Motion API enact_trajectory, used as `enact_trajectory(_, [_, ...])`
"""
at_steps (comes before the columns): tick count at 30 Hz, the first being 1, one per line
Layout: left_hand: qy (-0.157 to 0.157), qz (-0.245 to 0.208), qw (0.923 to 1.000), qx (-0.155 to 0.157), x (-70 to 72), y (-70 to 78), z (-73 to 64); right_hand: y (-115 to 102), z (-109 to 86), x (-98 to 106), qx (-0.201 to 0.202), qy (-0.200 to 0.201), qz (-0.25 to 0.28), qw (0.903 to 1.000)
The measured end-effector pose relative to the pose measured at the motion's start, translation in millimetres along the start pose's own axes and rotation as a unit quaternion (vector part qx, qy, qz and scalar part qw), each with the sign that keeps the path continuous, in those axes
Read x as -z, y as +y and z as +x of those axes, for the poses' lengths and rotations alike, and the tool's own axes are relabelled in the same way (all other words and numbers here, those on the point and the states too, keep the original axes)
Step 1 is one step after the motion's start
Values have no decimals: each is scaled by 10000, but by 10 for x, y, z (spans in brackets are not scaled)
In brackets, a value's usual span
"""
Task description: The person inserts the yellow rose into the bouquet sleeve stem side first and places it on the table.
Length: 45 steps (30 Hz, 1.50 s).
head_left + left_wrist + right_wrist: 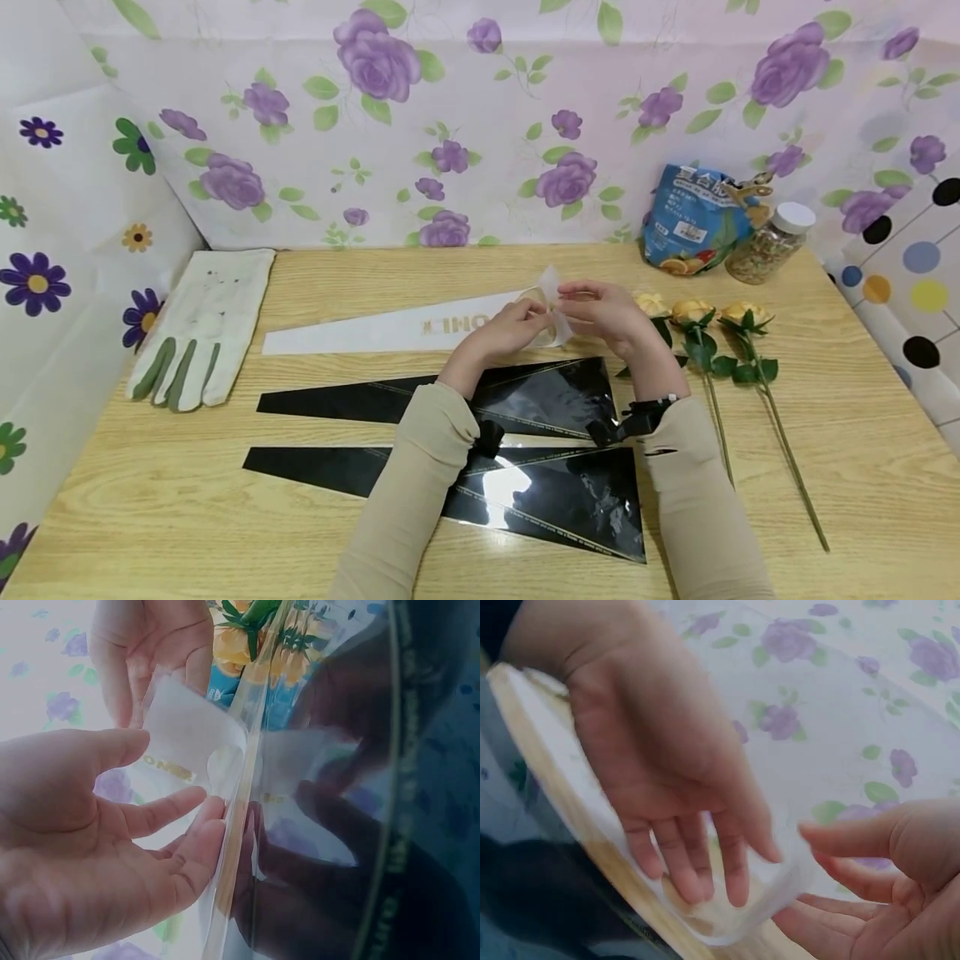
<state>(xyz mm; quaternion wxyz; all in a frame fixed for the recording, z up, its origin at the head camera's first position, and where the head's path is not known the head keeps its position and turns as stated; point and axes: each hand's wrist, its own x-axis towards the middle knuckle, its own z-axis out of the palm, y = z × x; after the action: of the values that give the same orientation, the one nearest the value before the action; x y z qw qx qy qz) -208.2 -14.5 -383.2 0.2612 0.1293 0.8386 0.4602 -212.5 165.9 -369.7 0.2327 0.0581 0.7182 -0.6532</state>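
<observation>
A white tapered flower sleeve (337, 329) with gold lettering lies at the back of the table, its wide right end lifted and spread. My left hand (506, 329) is at that end; in the left wrist view its thumb and fingers stand apart around the white film (184, 724). Across from it is my right hand (600, 315). In the right wrist view the right hand's fingers (682, 862) point straight down at the sleeve's mouth, thumb apart. Whether the fingers are inside the sleeve, I cannot tell.
Two black tapered sleeves (555, 392) (337, 467) lie in front, partly under my forearms. Yellow roses (693, 312) lie at right. Behind them stand a blue pouch (690, 221) and a white-lidded jar (768, 246). Work gloves (210, 308) lie at far left.
</observation>
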Motion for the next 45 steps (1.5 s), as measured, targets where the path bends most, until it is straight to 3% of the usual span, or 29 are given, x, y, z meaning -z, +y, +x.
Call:
enact_trajectory(7, [109, 73, 9999, -71, -9, 22, 22, 7, 36, -58, 27, 574, -556, 9968])
enact_trajectory(11, [157, 46, 9998, -152, -11, 26, 31, 17, 62, -106, 54, 641, -563, 9963])
enact_trajectory(17, [300, 105, 9995, 18, -34, 53, 32, 26, 56, -150, 77, 838, -799, 9932])
enact_trajectory(23, [340, -74, 9994, 64, -32, 58, 21, 13, 31, -116, 50, 750, -929, 9928])
enact_trajectory(33, [621, 59, 9976, 314, -56, 36, 30, 9, -4, 22, -22, 782, -555, 9954])
enact_trajectory(45, [863, 155, 9959, 219, -102, 48, 33, 49, 5, -13, 215, 1477, -1253, 9808])
